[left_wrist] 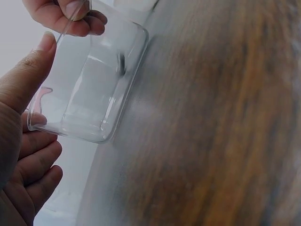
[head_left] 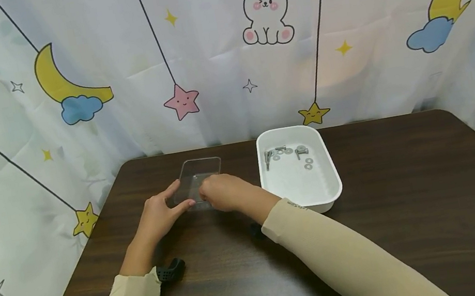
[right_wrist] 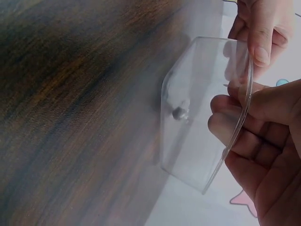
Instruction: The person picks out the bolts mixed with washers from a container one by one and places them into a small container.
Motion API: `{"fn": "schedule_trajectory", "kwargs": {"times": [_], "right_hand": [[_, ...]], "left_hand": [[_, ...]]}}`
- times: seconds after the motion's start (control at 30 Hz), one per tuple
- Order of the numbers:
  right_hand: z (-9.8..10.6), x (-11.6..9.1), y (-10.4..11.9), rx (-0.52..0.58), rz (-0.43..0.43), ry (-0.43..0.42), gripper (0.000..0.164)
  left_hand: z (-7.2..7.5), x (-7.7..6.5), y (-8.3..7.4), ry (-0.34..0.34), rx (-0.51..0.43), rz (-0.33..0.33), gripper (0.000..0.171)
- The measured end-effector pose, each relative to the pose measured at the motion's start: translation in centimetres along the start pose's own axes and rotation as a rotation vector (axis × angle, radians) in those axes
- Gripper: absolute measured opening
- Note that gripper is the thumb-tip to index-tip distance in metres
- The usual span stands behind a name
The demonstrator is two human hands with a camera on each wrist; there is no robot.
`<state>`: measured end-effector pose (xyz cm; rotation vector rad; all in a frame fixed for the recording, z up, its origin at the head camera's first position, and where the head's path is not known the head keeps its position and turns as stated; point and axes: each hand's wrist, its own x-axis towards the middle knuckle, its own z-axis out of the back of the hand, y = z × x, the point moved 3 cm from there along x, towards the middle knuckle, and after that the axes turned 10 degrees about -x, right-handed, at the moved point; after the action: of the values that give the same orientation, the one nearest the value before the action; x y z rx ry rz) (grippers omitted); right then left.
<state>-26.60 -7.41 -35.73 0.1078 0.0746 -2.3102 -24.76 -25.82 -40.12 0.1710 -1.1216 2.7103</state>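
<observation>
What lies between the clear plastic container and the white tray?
The head view shows the right hand and wrist spanning this stretch; behind them, the brown tabletop between container and tray is bare.

The left hand [head_left: 157, 219] is by the clear box [head_left: 189, 183], and the right hand [head_left: 228, 192] is over it. Right of the box, a white tub [head_left: 302, 187] holds bolts [head_left: 267, 161] and rings [head_left: 308, 167].

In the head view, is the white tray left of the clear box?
No, the white tray stands to the right of the clear box.
</observation>
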Motion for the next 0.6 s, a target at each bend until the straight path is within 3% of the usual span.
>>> {"fn": "schedule_trajectory", "kwargs": {"times": [0.27,0.6], "right_hand": [[0.2,-0.4,-0.1,-0.015,0.004,-0.028,0.021],[2.7,-1.7,-1.7,0.064,0.01,-0.204,0.022]], "left_hand": [[0.0,0.0,0.0,0.014,-0.009,-0.002,0.083],[0.0,0.0,-0.3,0.079,-0.049,0.042,0.09]]}}
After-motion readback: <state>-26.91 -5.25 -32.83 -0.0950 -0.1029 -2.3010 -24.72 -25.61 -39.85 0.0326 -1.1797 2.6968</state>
